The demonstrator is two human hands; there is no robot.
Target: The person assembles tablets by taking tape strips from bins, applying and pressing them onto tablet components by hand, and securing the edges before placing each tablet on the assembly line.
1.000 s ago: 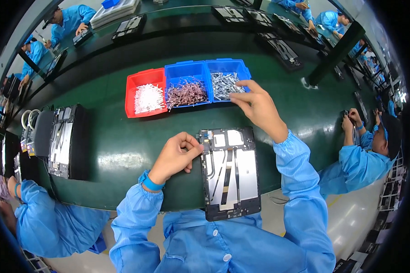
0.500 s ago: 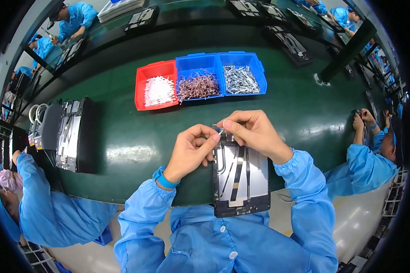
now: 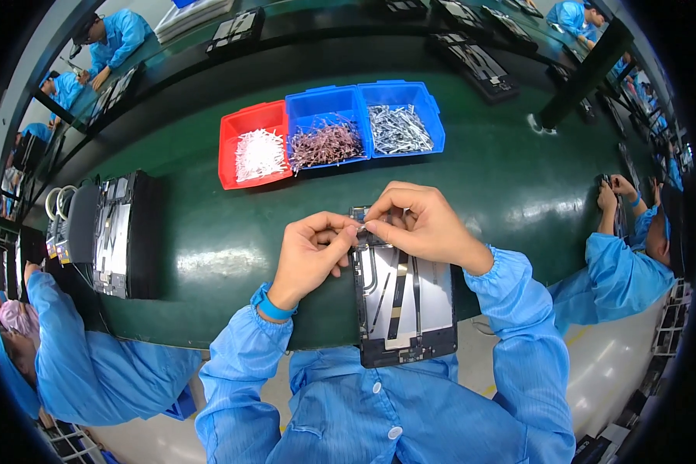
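An opened tablet, its silvery inside and dark flat cables showing, lies in front of me with its near end over the table edge. Above its far end, my left hand is closed, thumb and index finger pinched together. My right hand meets it there, also pinching, with its other fingers curled. A tiny pale piece shows between the two sets of fingertips; it is too small to name. The hands cover part of the tablet's far end.
Beyond my hands stand a red bin of white small parts, a blue bin of brownish ones and another blue bin of silvery ones. Stacked tablets stand at left. Co-workers sit on both sides; a dark post rises at right.
My fingertips have come closer together and slightly left over the tablet's far end. The bins and tablet sit a little further left in view as the head shifts.
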